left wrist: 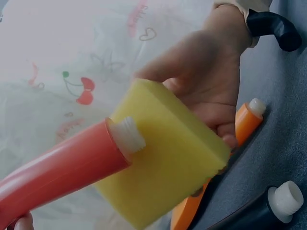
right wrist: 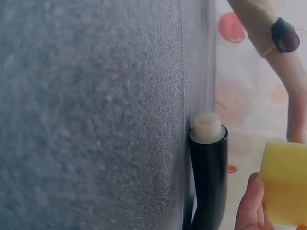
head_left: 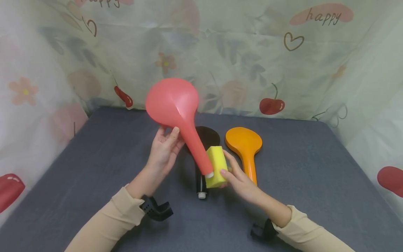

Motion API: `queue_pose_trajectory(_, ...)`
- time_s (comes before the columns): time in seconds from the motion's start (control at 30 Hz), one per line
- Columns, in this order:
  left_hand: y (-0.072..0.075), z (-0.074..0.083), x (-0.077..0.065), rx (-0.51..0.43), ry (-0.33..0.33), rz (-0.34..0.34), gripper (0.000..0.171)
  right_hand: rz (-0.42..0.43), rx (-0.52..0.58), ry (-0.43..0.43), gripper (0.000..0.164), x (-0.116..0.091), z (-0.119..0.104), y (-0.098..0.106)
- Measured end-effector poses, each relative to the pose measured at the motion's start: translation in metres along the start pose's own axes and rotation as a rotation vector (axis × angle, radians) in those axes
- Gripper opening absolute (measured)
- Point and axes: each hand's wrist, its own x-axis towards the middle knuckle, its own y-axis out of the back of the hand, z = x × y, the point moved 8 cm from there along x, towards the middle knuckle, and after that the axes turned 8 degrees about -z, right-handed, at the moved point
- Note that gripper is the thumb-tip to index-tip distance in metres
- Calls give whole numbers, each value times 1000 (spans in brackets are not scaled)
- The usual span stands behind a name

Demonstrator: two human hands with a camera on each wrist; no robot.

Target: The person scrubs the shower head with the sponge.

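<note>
While your left hand (head_left: 163, 152) is gripping a red shower head (head_left: 172, 103) where the round head narrows into its handle, your right hand (head_left: 240, 182) is pinching a yellow sponge (head_left: 217, 169) by its right side, thumb in front and fingers behind. Your left thumb is lying along the near side of the red piece, and the other fingers are reaching underneath, partly hidden by it. You are holding the red shower head raised above the table (head_left: 299, 164), its broad head tilting up and to the left, its handle slanting down to the right. Its white threaded end (left wrist: 128, 135) is sitting right against or just in front of the sponge's face; you cannot tell from these views whether the two are touching.

Behind your work, a black shower head (head_left: 209, 136) is lying on the dark tabletop, partly covered by the red handle and the sponge, its own white end pointing toward you. To its right, an orange shower head (head_left: 244, 141) is resting with its handle running behind your right hand. Black wrist devices (head_left: 157, 209) are showing below your beige cuffs (head_left: 126, 206), and a printed cloth (head_left: 220, 52) is hanging beyond the table.
</note>
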Motion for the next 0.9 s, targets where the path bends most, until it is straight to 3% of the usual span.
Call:
queue_pose_trajectory(0.37,5,3,1,3,-6,36,25,38,-5,164,61,-5,-19,7)
queue_pose_trajectory(0.57,2,2,0,-2,7,11,24,0,0,72,57,1,-9,3)
queue_pose_trajectory(0.7,-2,0,-2,-9,21,-22,25,-85,99,11,58,4,-1,-6)
queue_pose_trajectory(0.8,-4,2,-2,-7,8,-31,25,-108,160,-10,59,4,2,-8)
queue_pose_trajectory(0.9,-4,4,-2,-9,-8,-15,23,-83,146,9,59,2,0,-4)
